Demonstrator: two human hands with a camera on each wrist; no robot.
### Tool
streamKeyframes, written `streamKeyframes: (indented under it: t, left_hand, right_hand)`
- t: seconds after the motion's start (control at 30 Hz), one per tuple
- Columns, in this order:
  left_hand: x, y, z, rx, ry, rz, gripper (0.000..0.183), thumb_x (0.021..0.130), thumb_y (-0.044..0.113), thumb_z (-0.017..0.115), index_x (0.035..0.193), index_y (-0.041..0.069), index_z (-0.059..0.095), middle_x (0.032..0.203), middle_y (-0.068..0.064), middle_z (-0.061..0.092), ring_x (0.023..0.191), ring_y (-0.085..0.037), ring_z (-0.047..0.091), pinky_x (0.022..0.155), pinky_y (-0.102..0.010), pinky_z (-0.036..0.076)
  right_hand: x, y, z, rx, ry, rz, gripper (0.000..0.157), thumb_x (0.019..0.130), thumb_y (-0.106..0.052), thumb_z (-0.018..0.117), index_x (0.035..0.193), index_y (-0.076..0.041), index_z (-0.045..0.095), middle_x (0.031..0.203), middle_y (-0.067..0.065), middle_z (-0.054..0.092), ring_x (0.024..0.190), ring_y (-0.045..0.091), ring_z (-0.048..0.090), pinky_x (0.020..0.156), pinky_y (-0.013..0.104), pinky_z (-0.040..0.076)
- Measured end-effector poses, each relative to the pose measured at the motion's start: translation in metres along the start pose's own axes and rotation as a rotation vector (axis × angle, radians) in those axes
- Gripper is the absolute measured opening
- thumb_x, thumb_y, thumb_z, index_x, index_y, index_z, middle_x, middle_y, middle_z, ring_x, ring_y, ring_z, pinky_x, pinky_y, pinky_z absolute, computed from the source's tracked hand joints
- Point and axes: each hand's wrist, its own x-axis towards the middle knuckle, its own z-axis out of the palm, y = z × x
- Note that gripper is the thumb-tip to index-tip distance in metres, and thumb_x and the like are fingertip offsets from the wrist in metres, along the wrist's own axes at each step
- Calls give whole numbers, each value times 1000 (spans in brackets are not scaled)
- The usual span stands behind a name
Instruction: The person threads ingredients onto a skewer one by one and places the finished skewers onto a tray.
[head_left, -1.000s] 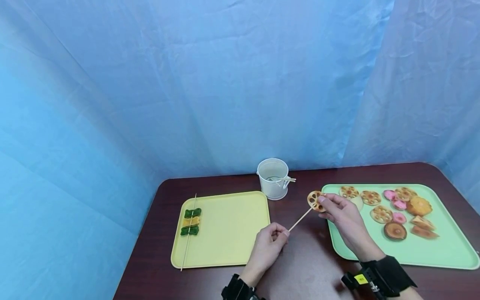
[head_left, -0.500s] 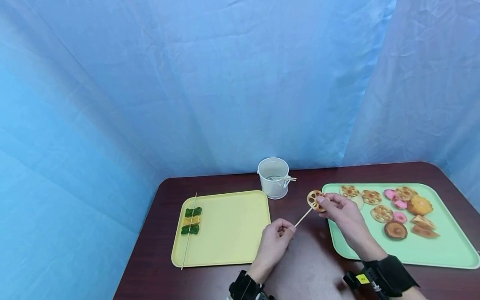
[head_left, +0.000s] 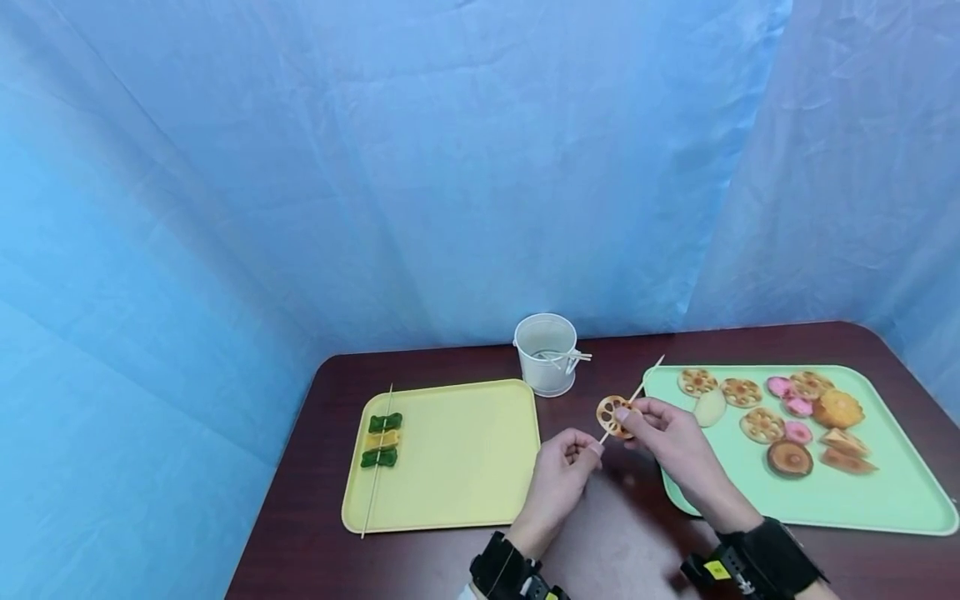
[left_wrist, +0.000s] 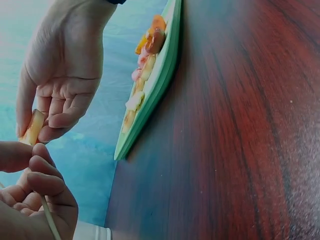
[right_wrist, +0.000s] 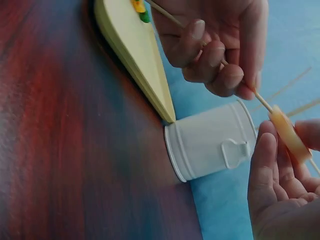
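In the head view my left hand [head_left: 558, 479] pinches a thin wooden skewer [head_left: 648, 378] low down, below the slice. My right hand [head_left: 675, 442] holds a lotus root slice [head_left: 611, 416] between thumb and fingers. The skewer passes through the slice, and its pointed end sticks out on the far side, up and to the right. In the right wrist view the slice [right_wrist: 289, 135] appears edge-on, with the skewer [right_wrist: 264, 102] entering it from my left hand [right_wrist: 215, 47]. The left wrist view shows the skewer's lower end [left_wrist: 49, 217] running along the left palm.
A yellow tray [head_left: 457, 458] at left bears a skewer with green and yellow pieces [head_left: 383, 442]. Behind stands a white bucket [head_left: 546, 379] with several skewers. The green tray [head_left: 892, 500] at right holds lotus slices [head_left: 763, 426], a mushroom cap [head_left: 789, 459], and pink and orange pieces.
The lotus root slice has slid down the skewer toward my left hand; the skewer's tip now shows beyond it. My left hand has moved right, and the right hand slightly left and down.
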Motion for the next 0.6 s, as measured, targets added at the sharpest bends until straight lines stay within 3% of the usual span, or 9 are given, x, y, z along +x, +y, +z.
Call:
streamKeyframes:
  t: [0.2, 0.37, 0.6]
  left_hand:
    - [1, 1, 1, -45, 10, -37, 13, 91, 15, 63, 85, 4, 65, 69, -14, 60, 48, -6, 40, 41, -17, 30]
    - [4, 0, 3, -84, 1, -61, 12, 91, 16, 62, 84, 6, 64, 67, -5, 56, 50, -9, 42, 41, -17, 31]
    - [3, -4, 2, -87, -25, -43, 17, 91, 18, 62, 88, 2, 64, 67, -3, 56, 52, -10, 44, 43, -17, 32]
  right_hand:
    - [0, 0, 4, 18, 3, -11, 52, 91, -41, 62, 110, 7, 58, 94, 11, 69, 83, 17, 67, 75, 37, 55]
    - [0, 7, 11, 14, -10, -43, 45, 91, -36, 64, 105, 7, 60, 92, 12, 69, 77, 16, 67, 71, 35, 56]
    - [-1, 12, 13, 25, -4, -54, 43, 91, -34, 65, 102, 7, 61, 91, 14, 68, 76, 15, 67, 70, 36, 56]
